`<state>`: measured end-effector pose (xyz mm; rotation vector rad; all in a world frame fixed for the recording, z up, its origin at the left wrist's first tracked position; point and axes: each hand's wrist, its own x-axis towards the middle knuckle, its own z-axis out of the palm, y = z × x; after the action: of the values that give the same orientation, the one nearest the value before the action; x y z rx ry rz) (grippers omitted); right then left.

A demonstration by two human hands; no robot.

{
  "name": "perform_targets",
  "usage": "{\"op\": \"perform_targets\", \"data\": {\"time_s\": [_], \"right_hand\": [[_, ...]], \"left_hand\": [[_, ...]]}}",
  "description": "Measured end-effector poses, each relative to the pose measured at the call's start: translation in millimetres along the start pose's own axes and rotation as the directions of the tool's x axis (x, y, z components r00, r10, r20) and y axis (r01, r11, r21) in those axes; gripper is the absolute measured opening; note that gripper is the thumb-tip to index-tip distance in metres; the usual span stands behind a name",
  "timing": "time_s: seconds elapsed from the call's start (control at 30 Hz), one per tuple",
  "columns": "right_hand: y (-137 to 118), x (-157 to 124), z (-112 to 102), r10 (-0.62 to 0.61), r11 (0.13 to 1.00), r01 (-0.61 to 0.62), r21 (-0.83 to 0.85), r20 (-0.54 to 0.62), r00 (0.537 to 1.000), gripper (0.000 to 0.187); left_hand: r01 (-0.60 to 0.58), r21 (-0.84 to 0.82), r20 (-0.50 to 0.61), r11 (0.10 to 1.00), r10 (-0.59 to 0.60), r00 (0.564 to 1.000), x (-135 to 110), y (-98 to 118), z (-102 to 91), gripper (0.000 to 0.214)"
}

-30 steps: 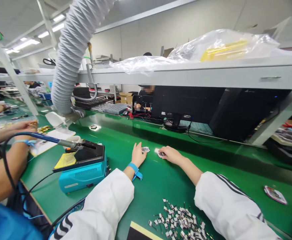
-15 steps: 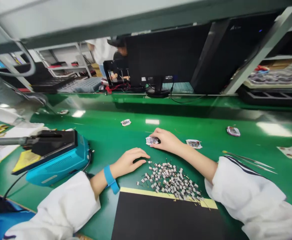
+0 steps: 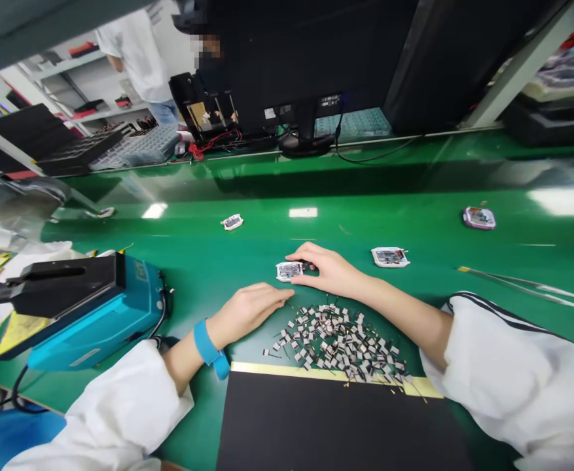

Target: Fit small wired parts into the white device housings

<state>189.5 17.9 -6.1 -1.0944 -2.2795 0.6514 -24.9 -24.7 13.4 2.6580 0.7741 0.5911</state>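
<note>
A glossy green bench (image 3: 414, 196) carries a teal box (image 3: 97, 320) with a black top, a black mat (image 3: 326, 425) edged with a yellow strip, silvery small parts (image 3: 336, 340), white black-striped sleeves (image 3: 512, 379) and a blue wristband (image 3: 208, 343).

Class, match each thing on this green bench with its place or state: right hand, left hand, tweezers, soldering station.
1 right hand
2 left hand
3 tweezers
4 soldering station

a teal, at the left
b fingertips on small circuit board
c far right, lying flat
d palm down beside pile of small parts

Pairs: 1-b, 2-d, 3-c, 4-a
</note>
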Motion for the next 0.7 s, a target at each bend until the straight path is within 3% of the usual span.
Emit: {"op": "perform_targets", "data": {"time_s": [0.1,0.23,0.37,0.53,0.7], "right_hand": [[2.8,3.8,0.4,0.004,0.999,-0.003,0.041,-0.043,0.999,0.017],[1.6,9.3,5.2,-0.015,0.998,0.019,0.062,-0.059,0.998,0.017],[-3.5,1.2,3.8,-0.039,0.996,0.04,0.082,-0.021,0.999,0.019],[-5.1,-11.2,-1.6,-0.044,0.995,0.036,0.088,0.084,0.996,0.038],[-5.0,-9.1,2.7,-0.008,0.994,0.003,0.105,0.048,0.999,0.034]], "left_hand": [[0.086,0.018,-0.18,0.996,-0.082,0.98,3.1,-1.7,-0.1,0.017],[0.163,0.032,-0.313,0.986,-0.145,0.939,18.9,-3.8,6.7,0.013],[0.136,0.052,-0.306,0.989,-0.114,0.945,30.9,-6.4,15.2,0.012],[0.134,0.103,-0.265,0.986,-0.102,0.959,28.0,-7.6,16.1,0.011],[0.06,0.227,-0.204,0.972,-0.013,0.979,26.3,-4.6,15.9,0.012]]}}
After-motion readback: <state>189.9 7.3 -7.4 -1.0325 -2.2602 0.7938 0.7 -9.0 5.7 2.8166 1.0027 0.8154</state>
